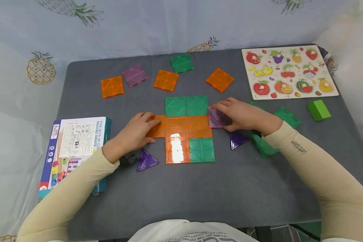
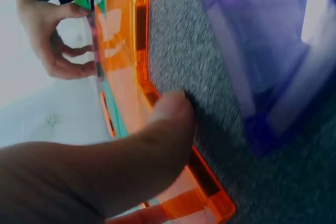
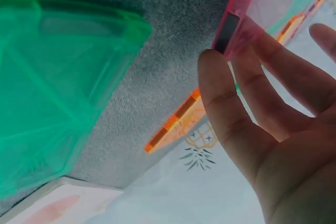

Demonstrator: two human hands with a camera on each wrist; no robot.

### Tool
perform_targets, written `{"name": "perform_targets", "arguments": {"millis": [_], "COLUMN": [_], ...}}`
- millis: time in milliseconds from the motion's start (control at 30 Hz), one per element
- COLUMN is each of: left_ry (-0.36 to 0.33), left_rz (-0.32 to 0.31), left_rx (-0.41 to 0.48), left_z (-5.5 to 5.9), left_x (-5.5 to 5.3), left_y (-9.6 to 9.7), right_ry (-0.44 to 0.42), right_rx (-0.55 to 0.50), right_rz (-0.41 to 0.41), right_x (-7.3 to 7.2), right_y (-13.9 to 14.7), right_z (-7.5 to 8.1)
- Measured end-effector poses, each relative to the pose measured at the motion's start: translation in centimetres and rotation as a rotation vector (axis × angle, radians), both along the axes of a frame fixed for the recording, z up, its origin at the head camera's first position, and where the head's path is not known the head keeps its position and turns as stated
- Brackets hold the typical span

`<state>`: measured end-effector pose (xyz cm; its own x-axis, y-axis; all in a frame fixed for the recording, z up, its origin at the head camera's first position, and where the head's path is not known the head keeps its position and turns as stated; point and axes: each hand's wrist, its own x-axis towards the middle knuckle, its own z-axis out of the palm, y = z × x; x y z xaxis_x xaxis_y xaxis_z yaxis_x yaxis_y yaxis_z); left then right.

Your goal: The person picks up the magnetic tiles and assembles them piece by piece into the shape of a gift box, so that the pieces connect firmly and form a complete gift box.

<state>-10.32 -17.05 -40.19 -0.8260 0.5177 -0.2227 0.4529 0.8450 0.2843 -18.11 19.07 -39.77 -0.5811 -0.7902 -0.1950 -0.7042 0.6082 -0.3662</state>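
My left hand [image 1: 134, 131] pinches a see-through orange square tile [image 1: 159, 126] at the left end of a flat joined pattern; its thumb [image 2: 170, 124] lies at the tile's edge in the left wrist view. At the pattern's right side, my right hand [image 1: 245, 116] holds a pink-purple square tile [image 1: 216, 118] by opposite edges, between thumb and fingers. Between the hands lie green tiles [image 1: 197, 106], orange tiles [image 1: 176, 126] and a green tile [image 1: 202, 150] at the lower right. Purple triangle tiles [image 1: 146, 160] lie close to each hand.
Several loose square tiles, such as an orange one [image 1: 219, 80] and a green one [image 1: 182, 63], lie along the far side. A box [image 1: 78, 137] sits at left. At right are a fruit puzzle board [image 1: 276, 80], green pieces [image 1: 287, 117] and a green block [image 1: 318, 110].
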Motion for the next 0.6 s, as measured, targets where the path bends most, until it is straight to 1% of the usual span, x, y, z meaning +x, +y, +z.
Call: {"name": "perform_targets", "arguments": {"millis": [167, 267, 367, 467, 600], "left_ry": [-0.002, -0.008, -0.014, -0.006, 0.036], "left_rz": [-0.009, -0.026, -0.027, -0.004, 0.013], "left_rx": [-0.006, -0.011, -0.017, -0.046, -0.118], "left_z": [-0.4, -0.8, -1.0, -1.0, -0.7], "left_x": [0.3, 0.3, 0.2, 0.0, -0.3], "left_y": [0.6, 1.2, 1.9, 2.4, 2.8], "right_ry": [0.005, 0.002, 0.007, 0.016, 0.042], "right_rx": [0.015, -0.005, -0.031, -0.063, -0.103], "right_rz": [0.004, -0.011, -0.026, -0.038, -0.041], "right_x": [0.1, 0.1, -0.2, -0.7, -1.7], "right_y": [0.2, 0.3, 0.2, -0.1, -0.2], "right_z": [-0.1, -0.4, -0.9, -1.3, -1.4]}}
